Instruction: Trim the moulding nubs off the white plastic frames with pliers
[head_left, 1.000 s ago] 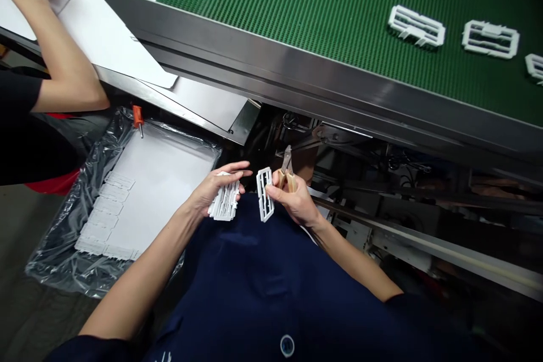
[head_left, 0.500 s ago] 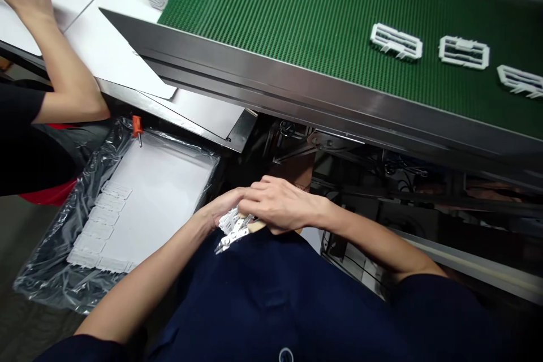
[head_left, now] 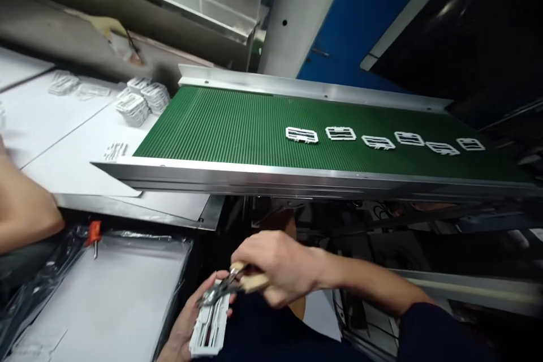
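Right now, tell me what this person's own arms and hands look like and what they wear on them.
Both hands are bare, with no gloves. The right hand and right forearm are uncovered up to a dark navy short sleeve, and no watch or band shows on that wrist. The left hand shows only in part at the lower edge of the view, and its sleeve is out of view.

six belt frames (head_left: 301, 135), one held frame (head_left: 208, 328), one side cutter (head_left: 254, 281), apparently two stacks (head_left: 142, 100)

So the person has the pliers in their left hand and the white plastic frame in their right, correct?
No, those are swapped: the head view shows the pliers in the right hand and the white plastic frame in the left hand.
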Tool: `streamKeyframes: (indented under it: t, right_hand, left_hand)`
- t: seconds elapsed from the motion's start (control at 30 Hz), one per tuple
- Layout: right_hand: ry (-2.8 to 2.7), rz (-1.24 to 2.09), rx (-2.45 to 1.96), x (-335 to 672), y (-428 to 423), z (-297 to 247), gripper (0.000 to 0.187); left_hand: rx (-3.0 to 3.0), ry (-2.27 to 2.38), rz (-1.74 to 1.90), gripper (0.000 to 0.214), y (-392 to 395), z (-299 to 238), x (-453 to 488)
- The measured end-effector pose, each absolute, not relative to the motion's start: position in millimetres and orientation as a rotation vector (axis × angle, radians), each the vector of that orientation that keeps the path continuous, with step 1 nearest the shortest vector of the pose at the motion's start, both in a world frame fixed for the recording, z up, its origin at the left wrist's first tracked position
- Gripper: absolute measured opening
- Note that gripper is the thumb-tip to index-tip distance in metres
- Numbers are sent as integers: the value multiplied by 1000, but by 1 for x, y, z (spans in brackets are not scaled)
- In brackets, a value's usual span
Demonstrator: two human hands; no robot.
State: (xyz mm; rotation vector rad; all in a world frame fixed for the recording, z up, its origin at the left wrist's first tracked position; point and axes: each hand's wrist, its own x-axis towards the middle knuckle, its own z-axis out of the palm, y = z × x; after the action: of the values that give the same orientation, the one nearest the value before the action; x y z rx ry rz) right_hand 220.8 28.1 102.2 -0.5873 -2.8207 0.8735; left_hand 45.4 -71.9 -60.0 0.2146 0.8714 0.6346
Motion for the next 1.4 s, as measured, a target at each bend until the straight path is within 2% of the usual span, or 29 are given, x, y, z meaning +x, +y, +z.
streamKeyframes:
  t: [0.03, 0.13, 0.23, 0.3, 0.4, 0.57, 0.63, 0.7, 0.77, 0.83, 0.93, 1.03, 1.2, 1.3, 1.4]
  right_hand:
    - [-2740, 852, -686, 228, 40, 123, 26]
    - [-2554, 612, -1133, 251, 93, 177, 12]
    - [-2506, 107, -1695, 276, 160, 196, 15]
    - [-2597, 80, -1969, 291, 194, 191, 20]
    - [-2635, 129, -2076, 308, 216, 178, 26]
    - [-2441, 29, -1998, 318, 205, 178, 44]
    - [-2235, 192, -1852, 315, 190, 186, 42]
    - [-2081, 522, -1579, 305, 163, 192, 39]
    - [-2042, 888, -1298, 286, 124, 192, 38]
    - [-2132, 1149, -1198, 263, 80, 184, 36]
    - [-2357, 1241, -1276, 230, 31, 158, 34]
    - [-2434, 1298, -1304, 215, 14, 126, 33]
    - [-1940, 1523, -1338, 230, 18, 83, 16]
    - [-1600, 1617, -1342, 243, 15, 62, 18]
    - [-1491, 1656, -1277, 248, 8, 48, 20]
  left_hand:
    - [42, 882, 699, 22, -74, -61, 44]
    - [-192, 888, 836, 27, -77, -52, 43]
    - [-143, 806, 895, 21, -79, -38, 43]
    - [-77, 731, 947, 23, -81, -35, 42]
    - [27, 746, 981, 28, -81, -40, 42]
    - [119, 866, 986, 29, -70, -36, 44]
    - [129, 859, 984, 31, -62, -22, 46]
    - [173, 848, 969, 29, -54, -3, 48]
    - [260, 826, 972, 25, -47, 16, 47]
    - [371, 788, 994, 29, -43, 31, 43]
    - [527, 820, 981, 39, -41, 44, 35]
    - [608, 1028, 915, 30, -44, 43, 29]
    - [464, 1143, 959, 23, -57, 26, 25]
    - [331, 1152, 987, 23, -63, 19, 26]
    - [257, 1153, 984, 23, -64, 15, 26]
